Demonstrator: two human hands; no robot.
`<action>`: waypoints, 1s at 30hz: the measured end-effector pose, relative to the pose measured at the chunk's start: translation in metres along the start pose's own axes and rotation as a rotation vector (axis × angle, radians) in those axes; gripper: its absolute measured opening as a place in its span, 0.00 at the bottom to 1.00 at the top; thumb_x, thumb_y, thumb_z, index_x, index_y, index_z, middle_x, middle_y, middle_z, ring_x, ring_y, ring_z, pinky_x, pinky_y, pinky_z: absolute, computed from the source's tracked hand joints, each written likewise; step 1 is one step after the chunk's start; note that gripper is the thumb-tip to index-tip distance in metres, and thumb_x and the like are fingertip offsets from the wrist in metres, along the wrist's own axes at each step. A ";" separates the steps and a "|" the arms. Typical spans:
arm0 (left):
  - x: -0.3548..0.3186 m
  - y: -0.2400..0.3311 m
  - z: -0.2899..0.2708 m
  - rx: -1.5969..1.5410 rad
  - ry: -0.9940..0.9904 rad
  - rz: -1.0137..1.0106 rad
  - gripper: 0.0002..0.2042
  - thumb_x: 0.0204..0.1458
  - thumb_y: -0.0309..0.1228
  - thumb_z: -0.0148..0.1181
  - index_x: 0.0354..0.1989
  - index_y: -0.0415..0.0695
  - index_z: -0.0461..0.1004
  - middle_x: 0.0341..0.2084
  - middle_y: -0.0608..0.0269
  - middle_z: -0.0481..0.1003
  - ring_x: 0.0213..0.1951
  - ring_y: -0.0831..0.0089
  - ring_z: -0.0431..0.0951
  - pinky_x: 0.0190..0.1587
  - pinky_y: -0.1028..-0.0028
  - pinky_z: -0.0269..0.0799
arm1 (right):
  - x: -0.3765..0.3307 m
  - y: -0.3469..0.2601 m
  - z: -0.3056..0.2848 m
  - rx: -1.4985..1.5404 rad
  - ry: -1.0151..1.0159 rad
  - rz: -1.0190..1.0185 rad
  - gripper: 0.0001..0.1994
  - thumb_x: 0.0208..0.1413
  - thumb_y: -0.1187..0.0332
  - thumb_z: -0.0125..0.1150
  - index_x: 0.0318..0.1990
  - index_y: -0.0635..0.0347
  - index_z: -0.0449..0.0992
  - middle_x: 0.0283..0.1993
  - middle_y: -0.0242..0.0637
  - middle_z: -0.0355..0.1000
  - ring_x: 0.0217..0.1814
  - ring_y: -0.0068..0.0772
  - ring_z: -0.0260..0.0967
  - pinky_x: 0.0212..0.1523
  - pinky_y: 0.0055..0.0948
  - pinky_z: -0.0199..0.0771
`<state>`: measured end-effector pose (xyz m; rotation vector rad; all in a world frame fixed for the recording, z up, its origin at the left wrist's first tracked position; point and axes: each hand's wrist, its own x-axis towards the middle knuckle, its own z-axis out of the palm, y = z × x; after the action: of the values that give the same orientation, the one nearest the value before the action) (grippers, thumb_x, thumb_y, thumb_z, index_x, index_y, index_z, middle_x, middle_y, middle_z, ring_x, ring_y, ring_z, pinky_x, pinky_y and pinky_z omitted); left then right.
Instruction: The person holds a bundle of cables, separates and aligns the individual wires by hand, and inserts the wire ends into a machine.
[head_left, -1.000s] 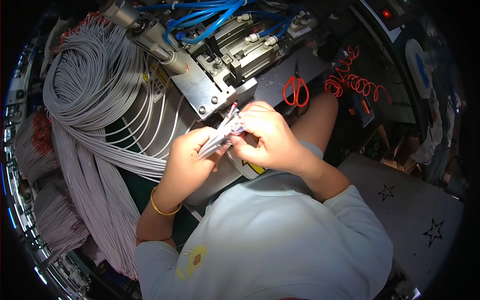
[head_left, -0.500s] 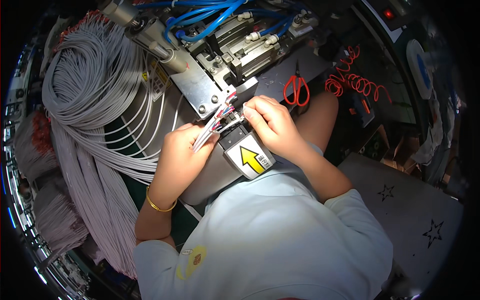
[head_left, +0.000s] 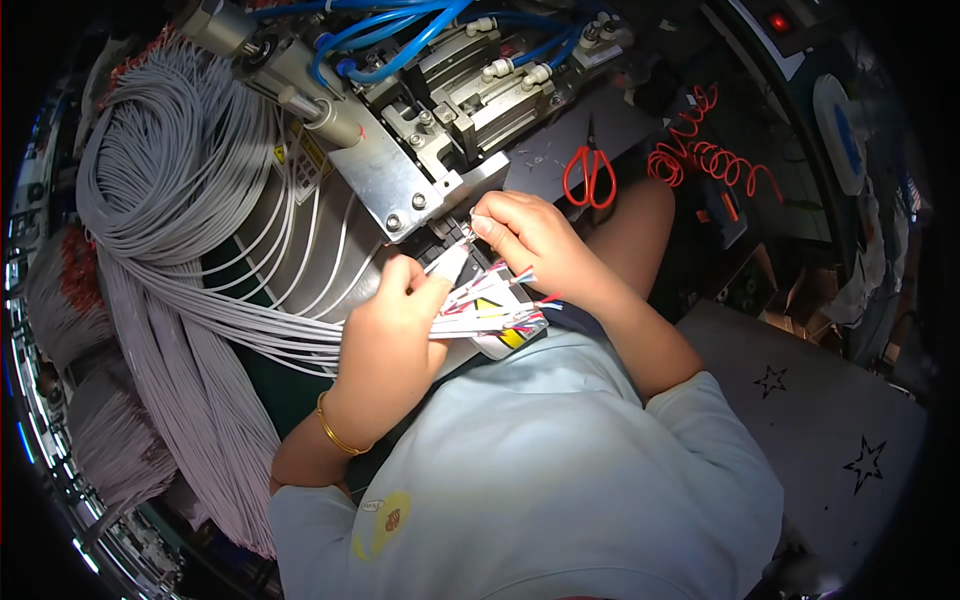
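My left hand point(head_left: 392, 338) grips a bunch of grey cables point(head_left: 478, 308) whose stripped ends fan out in red, blue and white wires. My right hand point(head_left: 535, 243) pinches one cable end between thumb and fingers and holds it at the dark slot point(head_left: 452, 232) of the metal machine point(head_left: 420, 130). Both hands sit close together just below the machine's steel plate. A gold bangle point(head_left: 335, 438) is on my left wrist. A small yellow and black label point(head_left: 510, 338) shows under the wire ends.
A large coil of grey cables point(head_left: 170, 200) hangs at the left and runs toward my left hand. Red-handled scissors point(head_left: 590, 175) lie on the machine's grey shelf. A red coiled cord point(head_left: 715, 160) and blue air hoses point(head_left: 400, 30) lie behind. A grey surface with black stars point(head_left: 820, 420) is at right.
My right hand has moved up from the bundle to the machine's slot with one cable end. The left hand has shifted lower and now covers most of the yellow label.
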<state>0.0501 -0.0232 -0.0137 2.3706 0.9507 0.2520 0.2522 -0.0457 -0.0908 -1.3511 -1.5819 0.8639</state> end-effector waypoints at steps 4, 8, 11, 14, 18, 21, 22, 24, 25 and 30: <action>0.003 0.004 0.005 0.106 -0.037 -0.039 0.11 0.42 0.23 0.61 0.36 0.38 0.73 0.30 0.54 0.68 0.25 0.55 0.74 0.28 0.64 0.70 | 0.003 -0.006 -0.001 -0.159 0.043 -0.088 0.07 0.58 0.68 0.55 0.33 0.64 0.70 0.28 0.42 0.68 0.32 0.44 0.67 0.35 0.37 0.65; 0.004 0.001 0.008 0.148 -0.032 0.002 0.15 0.42 0.24 0.63 0.41 0.42 0.73 0.30 0.55 0.66 0.24 0.57 0.75 0.26 0.64 0.73 | 0.003 -0.007 -0.003 -0.269 0.067 -0.146 0.06 0.57 0.69 0.55 0.31 0.62 0.71 0.26 0.39 0.69 0.32 0.42 0.67 0.34 0.37 0.65; 0.006 -0.002 0.008 0.123 -0.022 0.015 0.15 0.42 0.24 0.63 0.41 0.42 0.74 0.29 0.55 0.68 0.24 0.58 0.75 0.26 0.65 0.72 | 0.003 0.001 -0.002 -0.138 0.020 -0.105 0.06 0.56 0.68 0.56 0.29 0.59 0.72 0.24 0.36 0.70 0.32 0.39 0.69 0.34 0.38 0.66; 0.010 -0.014 0.010 -0.059 0.013 0.039 0.14 0.43 0.24 0.63 0.41 0.41 0.75 0.27 0.54 0.70 0.23 0.59 0.74 0.26 0.67 0.71 | 0.003 0.009 0.001 0.091 0.002 -0.020 0.05 0.53 0.69 0.58 0.29 0.59 0.73 0.24 0.33 0.70 0.31 0.36 0.68 0.35 0.36 0.66; 0.014 -0.022 -0.008 -0.476 -0.031 -0.117 0.12 0.47 0.25 0.63 0.41 0.39 0.76 0.25 0.54 0.73 0.23 0.64 0.73 0.28 0.70 0.69 | -0.002 -0.002 0.000 -0.148 0.136 0.030 0.04 0.49 0.73 0.62 0.31 0.63 0.73 0.26 0.36 0.69 0.33 0.35 0.67 0.36 0.30 0.66; 0.012 -0.014 -0.022 -0.634 -0.240 -0.482 0.10 0.50 0.25 0.63 0.40 0.37 0.76 0.23 0.55 0.75 0.24 0.68 0.73 0.29 0.72 0.68 | 0.002 -0.030 0.003 0.161 0.193 -0.085 0.05 0.48 0.75 0.63 0.31 0.64 0.73 0.27 0.39 0.70 0.33 0.36 0.68 0.38 0.30 0.67; 0.010 -0.014 -0.020 -0.635 -0.200 -0.412 0.09 0.51 0.26 0.63 0.40 0.36 0.76 0.23 0.57 0.75 0.24 0.71 0.72 0.30 0.73 0.68 | 0.002 -0.035 0.004 0.317 0.219 -0.143 0.05 0.47 0.75 0.64 0.31 0.65 0.74 0.27 0.40 0.70 0.33 0.37 0.68 0.40 0.30 0.68; 0.009 -0.015 -0.016 -0.635 -0.118 -0.271 0.09 0.54 0.27 0.62 0.39 0.35 0.76 0.23 0.60 0.76 0.25 0.76 0.71 0.30 0.75 0.67 | 0.002 -0.035 0.001 0.285 0.158 -0.155 0.05 0.47 0.75 0.64 0.31 0.66 0.74 0.28 0.41 0.71 0.34 0.37 0.68 0.41 0.30 0.68; 0.010 -0.016 -0.015 -0.634 -0.116 -0.271 0.09 0.54 0.27 0.62 0.39 0.35 0.76 0.23 0.60 0.76 0.25 0.76 0.71 0.30 0.75 0.67 | 0.001 -0.034 0.000 0.251 0.098 -0.166 0.06 0.47 0.75 0.64 0.32 0.66 0.74 0.29 0.41 0.72 0.34 0.38 0.69 0.42 0.30 0.68; 0.012 -0.014 -0.015 -0.552 0.032 -0.097 0.09 0.56 0.31 0.60 0.33 0.36 0.77 0.22 0.69 0.75 0.22 0.86 0.67 0.26 0.82 0.63 | 0.002 -0.038 0.001 0.141 0.082 -0.322 0.07 0.46 0.76 0.66 0.32 0.68 0.75 0.32 0.43 0.74 0.33 0.38 0.69 0.41 0.30 0.69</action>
<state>0.0455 -0.0002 -0.0103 1.8173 0.8718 0.4515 0.2368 -0.0502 -0.0564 -0.9857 -1.5879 0.6991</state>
